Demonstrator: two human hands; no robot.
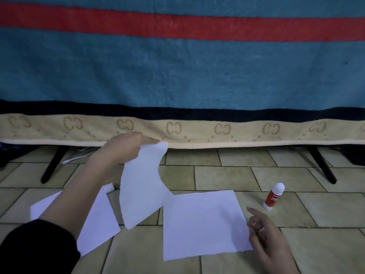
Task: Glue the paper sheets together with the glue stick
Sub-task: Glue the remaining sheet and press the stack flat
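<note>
Pinching the top corner of a curling white paper sheet (142,186), the left hand (126,147) is holding it hanging above the beige tiled floor (296,244). A flat white paper sheet (205,224) is lying alongside, the right hand (266,240) touching its edge, index finger extended, other fingers curled on nothing. A capped red-and-white glue stick (274,196) is standing nearby
</note>
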